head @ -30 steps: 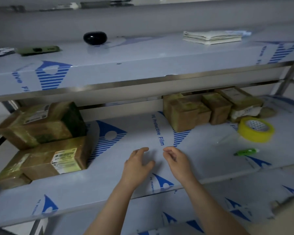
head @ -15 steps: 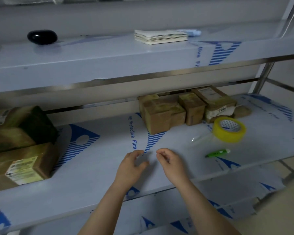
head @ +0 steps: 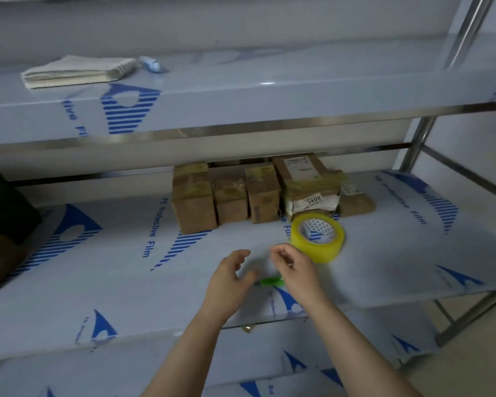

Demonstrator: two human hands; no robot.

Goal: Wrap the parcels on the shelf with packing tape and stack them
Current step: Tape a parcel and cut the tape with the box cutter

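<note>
Several small brown cardboard parcels [head: 194,202] stand in a cluster at the back of the middle shelf [head: 98,270]. A yellow roll of packing tape [head: 317,237] lies flat in front of them. My right hand [head: 295,270] hovers just left of the roll, fingers loosely curled, holding nothing. My left hand [head: 229,279] is beside it, fingers relaxed and spread. A green cutter [head: 269,282] lies on the shelf between and below my hands, partly hidden by them. Larger taped parcels [head: 0,233] sit stacked at the far left edge.
The upper shelf [head: 241,93] overhangs the parcels and carries a folded white cloth [head: 75,71] and a small blue item [head: 152,64]. Steel uprights [head: 418,144] stand at the right. A lower shelf [head: 269,368] lies beneath my forearms.
The view has swung to the right, so the stacked parcels now sit at the left edge. Both hands have moved right along the shelf to just beside the tape roll and over the green cutter.
</note>
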